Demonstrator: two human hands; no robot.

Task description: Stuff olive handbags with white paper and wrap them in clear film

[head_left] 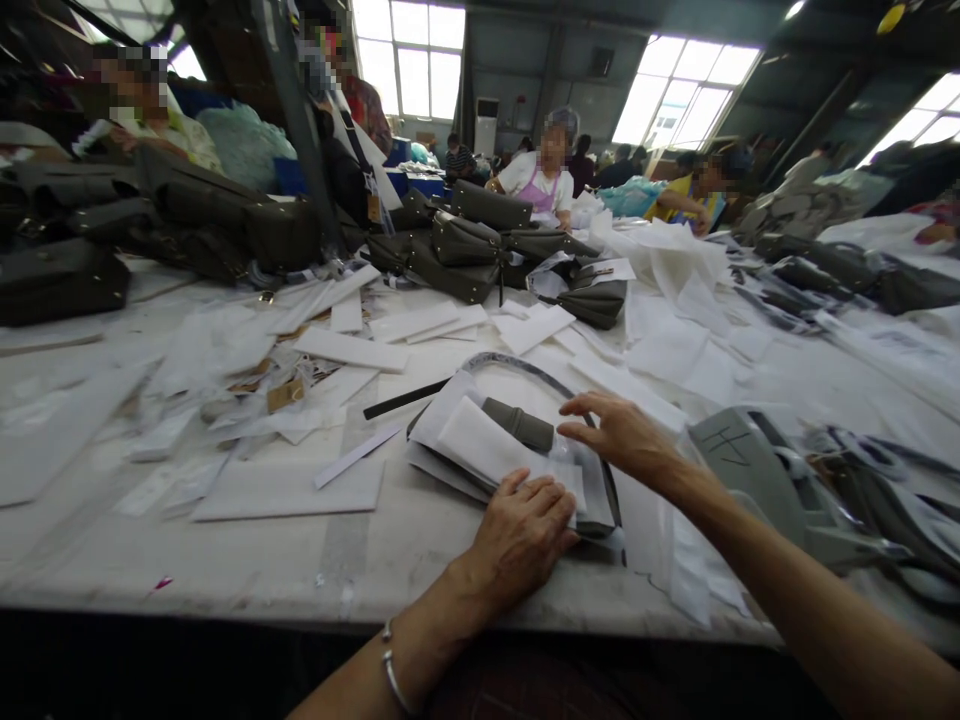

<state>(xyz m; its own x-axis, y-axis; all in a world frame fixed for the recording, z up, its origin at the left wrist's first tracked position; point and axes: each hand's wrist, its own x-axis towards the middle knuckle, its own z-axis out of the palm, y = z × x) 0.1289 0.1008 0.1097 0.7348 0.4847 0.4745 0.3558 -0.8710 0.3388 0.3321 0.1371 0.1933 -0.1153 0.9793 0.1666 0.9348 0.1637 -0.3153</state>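
A grey handbag (525, 425) lies flat on the white table (262, 560) in front of me, half wrapped in white tissue paper (480, 440), its strap looping behind it. My left hand (521, 530) presses down on the near edge of the paper with the fingers curled together. My right hand (619, 432) hovers over the bag's right side, fingers stretched out and apart, touching the wrapping near the bag's rolled grey part.
White paper sheets and strips (352, 350) litter the table. Dark handbags are piled at the left (187, 215) and centre back (480, 250). A grey bag (757, 470) lies at my right. Other people (544, 175) work at the far side.
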